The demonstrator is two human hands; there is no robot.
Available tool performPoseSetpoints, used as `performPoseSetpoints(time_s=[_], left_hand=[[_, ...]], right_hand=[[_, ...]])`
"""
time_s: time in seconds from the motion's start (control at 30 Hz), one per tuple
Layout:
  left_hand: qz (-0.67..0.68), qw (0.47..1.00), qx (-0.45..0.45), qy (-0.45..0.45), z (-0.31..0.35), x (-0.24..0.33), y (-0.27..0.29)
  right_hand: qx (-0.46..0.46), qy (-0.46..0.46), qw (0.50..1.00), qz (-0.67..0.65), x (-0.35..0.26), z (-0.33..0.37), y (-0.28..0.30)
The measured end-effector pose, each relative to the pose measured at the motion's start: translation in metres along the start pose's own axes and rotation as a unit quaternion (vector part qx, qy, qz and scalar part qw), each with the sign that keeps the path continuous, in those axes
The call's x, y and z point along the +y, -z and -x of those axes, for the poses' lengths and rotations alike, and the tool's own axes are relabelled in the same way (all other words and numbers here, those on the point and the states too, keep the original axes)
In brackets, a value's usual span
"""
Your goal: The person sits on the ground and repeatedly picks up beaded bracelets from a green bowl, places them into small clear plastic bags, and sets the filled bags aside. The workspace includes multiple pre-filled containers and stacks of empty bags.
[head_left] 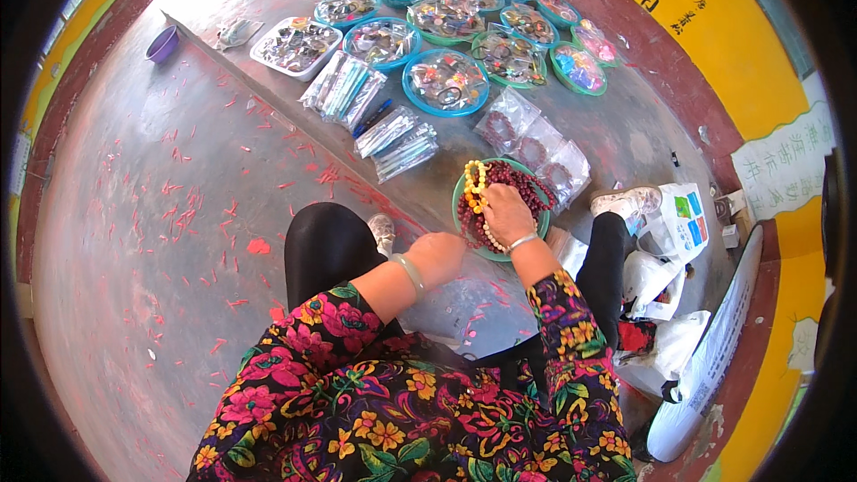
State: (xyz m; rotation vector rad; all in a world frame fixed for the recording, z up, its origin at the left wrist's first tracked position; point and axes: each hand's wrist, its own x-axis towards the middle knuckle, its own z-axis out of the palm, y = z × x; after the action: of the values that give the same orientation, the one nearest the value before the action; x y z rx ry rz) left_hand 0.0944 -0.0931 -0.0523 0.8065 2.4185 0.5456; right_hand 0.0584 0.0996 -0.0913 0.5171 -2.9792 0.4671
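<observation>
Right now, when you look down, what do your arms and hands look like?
Both hands are bare, without gloves. The left sleeve and right sleeve are black with bright pink and yellow-orange flowers and green leaves, and they leave the wrists uncovered. Above the left hand sits a smooth, pale greenish bangle; by the right hand, a thin, pale silvery band.

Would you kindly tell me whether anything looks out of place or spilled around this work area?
Yes: red scraps litter the floor, mostly on the left, looking untidy beside the grouped basins. A purple basin also stands alone at the far left, apart from the others.
</observation>
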Motion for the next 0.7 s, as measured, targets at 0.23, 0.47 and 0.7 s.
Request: performPoseSetpoints(time_s=[0.23,0.47,0.7], left_hand=[[0.001,1.000,0.001,0.007,-0.004,0.001,0.001],[0.015,1.000,0.002,0.007,-0.003,-0.002,0.002],[-0.005,0.999,0.033,-0.004,-0.009,-0.005,-0.006]], right_hand=[[-0.119,-0.086,0.970,0.192,-0.002,-0.053,-0.041],[-0.052,-0.085,0.986,0.135,0.002,-0.050,-0.042],[0.129,-0.183,0.954,-0.198,0.005,-0.012,0.014]])
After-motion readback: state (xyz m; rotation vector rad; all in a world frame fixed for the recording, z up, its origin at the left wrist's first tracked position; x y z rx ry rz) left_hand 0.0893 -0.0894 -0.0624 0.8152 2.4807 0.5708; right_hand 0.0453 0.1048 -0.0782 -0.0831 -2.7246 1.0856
